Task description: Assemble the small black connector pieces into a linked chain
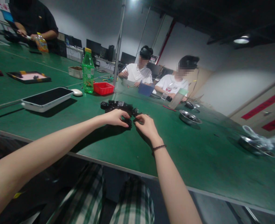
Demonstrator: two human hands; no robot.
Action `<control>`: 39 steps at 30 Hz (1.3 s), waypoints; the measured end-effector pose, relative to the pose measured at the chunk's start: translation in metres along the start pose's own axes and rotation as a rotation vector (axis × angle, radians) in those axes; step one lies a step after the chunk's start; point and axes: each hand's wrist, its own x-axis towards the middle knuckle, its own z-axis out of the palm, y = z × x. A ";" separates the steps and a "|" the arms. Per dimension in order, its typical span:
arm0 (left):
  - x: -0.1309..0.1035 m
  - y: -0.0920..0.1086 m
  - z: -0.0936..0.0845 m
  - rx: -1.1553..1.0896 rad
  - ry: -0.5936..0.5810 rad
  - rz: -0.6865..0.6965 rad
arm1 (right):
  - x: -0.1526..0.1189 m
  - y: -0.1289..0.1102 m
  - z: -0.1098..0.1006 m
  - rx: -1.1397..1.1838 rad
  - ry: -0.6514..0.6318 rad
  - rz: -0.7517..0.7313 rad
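Note:
A black jointed mechanical assembly (120, 105) lies on the green table, in front of a red plastic tray (103, 89). My left hand (117, 117) reaches over its near side, thumb and fingers bent around a black part (128, 123) at its near end. Just to the right, my right hand (145, 123), with a dark band at the wrist, has thumb and fingertips pinched at the assembly's right end. Whatever sits between those right fingertips is too small to make out. The two hands are close together but apart.
On the green table (118, 146), a white-framed device (46, 99), a white mouse (77, 92) and a green bottle (88, 71) stand left. Metal bowls (190, 117) are right. Two seated people (139, 73) work across the table beside a metal pole (118, 46); another person (34, 21) is far left.

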 end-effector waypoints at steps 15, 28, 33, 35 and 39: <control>0.002 -0.004 0.001 0.060 -0.011 0.014 | 0.000 -0.001 -0.001 0.008 0.021 -0.012; 0.001 -0.004 0.001 0.037 -0.017 0.010 | 0.000 -0.003 -0.001 0.050 0.037 -0.034; 0.001 -0.002 0.000 0.069 -0.028 -0.005 | 0.000 -0.002 -0.001 0.082 0.052 -0.076; 0.001 -0.002 0.000 0.069 -0.029 -0.005 | 0.000 -0.002 -0.001 0.088 0.055 -0.081; 0.001 -0.002 0.000 0.070 -0.024 0.003 | 0.000 -0.003 -0.001 0.094 0.058 -0.088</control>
